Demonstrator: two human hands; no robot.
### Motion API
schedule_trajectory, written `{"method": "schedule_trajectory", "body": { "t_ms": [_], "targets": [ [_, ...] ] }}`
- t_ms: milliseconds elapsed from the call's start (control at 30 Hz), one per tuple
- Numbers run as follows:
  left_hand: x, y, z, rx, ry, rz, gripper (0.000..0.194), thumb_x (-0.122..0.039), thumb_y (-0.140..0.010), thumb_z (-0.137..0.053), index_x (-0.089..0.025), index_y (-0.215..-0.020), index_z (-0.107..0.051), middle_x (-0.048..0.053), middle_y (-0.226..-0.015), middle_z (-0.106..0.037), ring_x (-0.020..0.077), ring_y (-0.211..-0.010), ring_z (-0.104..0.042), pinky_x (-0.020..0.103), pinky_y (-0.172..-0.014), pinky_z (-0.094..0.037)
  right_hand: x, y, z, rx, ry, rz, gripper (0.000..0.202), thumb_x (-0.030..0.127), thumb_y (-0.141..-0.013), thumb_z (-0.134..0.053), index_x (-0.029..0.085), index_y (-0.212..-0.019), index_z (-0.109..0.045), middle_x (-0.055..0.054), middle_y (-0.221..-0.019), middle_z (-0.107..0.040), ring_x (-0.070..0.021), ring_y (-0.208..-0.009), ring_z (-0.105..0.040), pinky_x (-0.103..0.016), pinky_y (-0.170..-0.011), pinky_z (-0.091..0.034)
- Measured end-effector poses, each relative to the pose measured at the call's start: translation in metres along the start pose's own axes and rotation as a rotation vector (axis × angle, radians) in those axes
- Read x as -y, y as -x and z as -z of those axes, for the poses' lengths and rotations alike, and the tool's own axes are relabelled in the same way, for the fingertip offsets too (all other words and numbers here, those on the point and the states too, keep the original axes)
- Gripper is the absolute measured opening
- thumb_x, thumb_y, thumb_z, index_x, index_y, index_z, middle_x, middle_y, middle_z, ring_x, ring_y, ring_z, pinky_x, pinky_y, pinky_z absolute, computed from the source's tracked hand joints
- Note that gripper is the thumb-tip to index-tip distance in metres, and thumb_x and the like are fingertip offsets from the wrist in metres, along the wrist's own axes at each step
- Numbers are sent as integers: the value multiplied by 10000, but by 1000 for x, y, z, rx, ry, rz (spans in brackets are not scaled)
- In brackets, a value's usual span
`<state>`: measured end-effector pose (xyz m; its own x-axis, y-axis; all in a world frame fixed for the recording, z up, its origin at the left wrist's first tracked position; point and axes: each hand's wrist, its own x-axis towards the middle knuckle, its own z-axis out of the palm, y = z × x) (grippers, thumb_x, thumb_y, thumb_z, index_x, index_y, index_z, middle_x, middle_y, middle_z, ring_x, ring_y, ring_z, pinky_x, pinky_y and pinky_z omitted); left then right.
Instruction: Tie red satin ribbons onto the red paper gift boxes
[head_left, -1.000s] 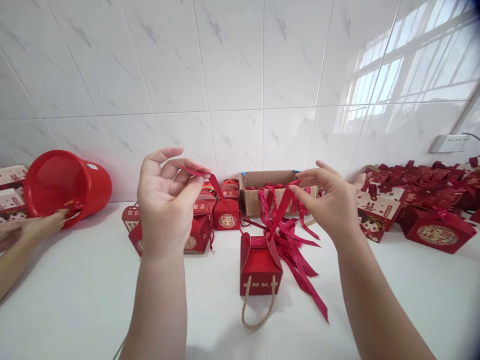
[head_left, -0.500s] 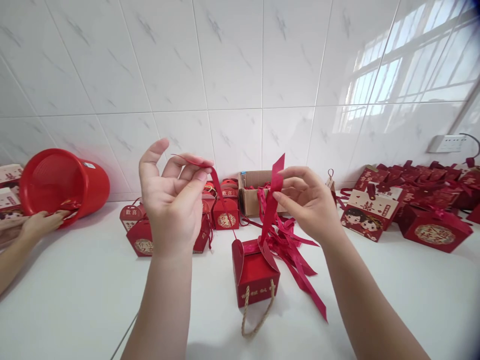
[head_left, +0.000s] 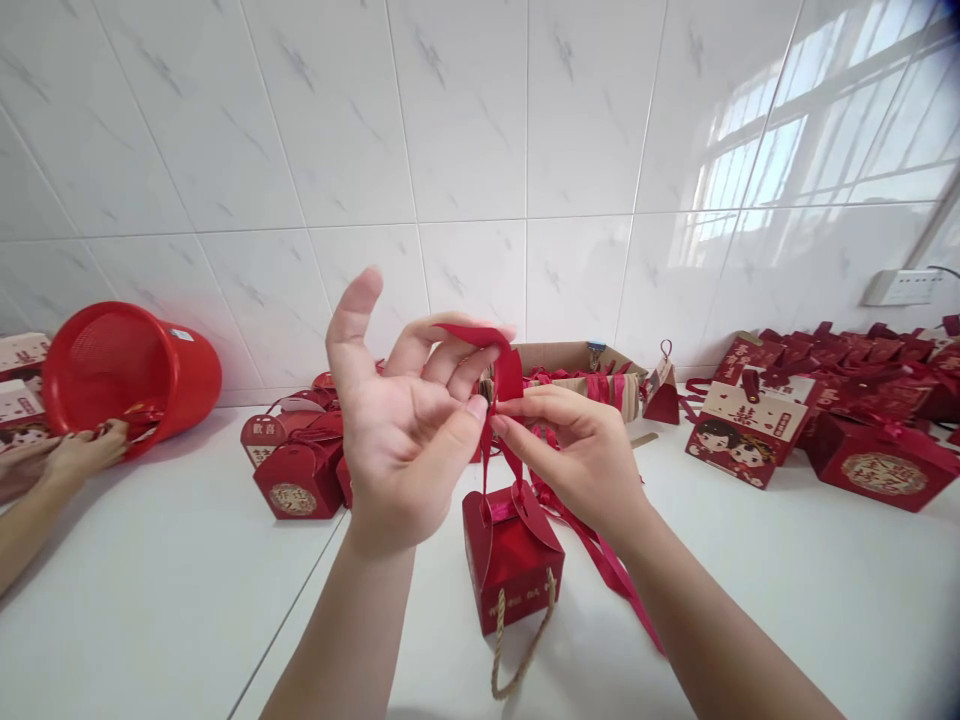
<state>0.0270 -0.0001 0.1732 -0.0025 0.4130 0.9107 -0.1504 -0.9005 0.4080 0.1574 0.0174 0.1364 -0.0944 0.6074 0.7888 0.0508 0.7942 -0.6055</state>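
A small red gift box (head_left: 517,565) with gold lettering and a rope handle (head_left: 525,665) stands on the white table in front of me. Dark red ribbon (head_left: 510,375) runs up from the slots in its top flaps. My left hand (head_left: 412,430) pinches one ribbon end between thumb and fingers, with the index finger raised. Close against it, my right hand (head_left: 574,450) pinches the ribbon too, where the two strands meet above the box. The exact crossing is partly hidden by the fingertips. Loose red ribbons (head_left: 607,570) lie behind and right of the box.
A cardboard box (head_left: 577,355) with ribbons stands by the tiled wall. Finished-looking red boxes (head_left: 300,475) sit left, and many more (head_left: 885,465) right. At far left, another person's hand (head_left: 86,455) reaches to a tipped red basket (head_left: 135,370).
My hands have come together above the gift box, the left moving right and the right moving left. The ribbon's two ends, held apart before, now meet between them.
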Motion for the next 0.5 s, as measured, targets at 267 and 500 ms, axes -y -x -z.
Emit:
{"method": "schedule_trajectory", "body": {
  "t_ms": [267,500],
  "targets": [
    [-2,4,-7,117,-5,18,679,-135,-742,-623,-354,-1295,-296,49,-1116,-553,251,-1163,-538,520,-1053,-364,7,0,4,-75,7,5,123,217,-797,-647,170,-685,-660,-5,-680,-625,-115,-642,-555,-236,-571,-454],
    [5,4,-9,-69,-308,68,613,-161,-727,-679,-333,-1248,-406,52,-1267,-486,244,-1242,-442,411,-960,-461,2,-4,17,-185,8,-95,119,252,-805,-635,175,-723,-676,-16,-730,-664,-129,-648,-582,-244,-581,-467]
  ]
}}
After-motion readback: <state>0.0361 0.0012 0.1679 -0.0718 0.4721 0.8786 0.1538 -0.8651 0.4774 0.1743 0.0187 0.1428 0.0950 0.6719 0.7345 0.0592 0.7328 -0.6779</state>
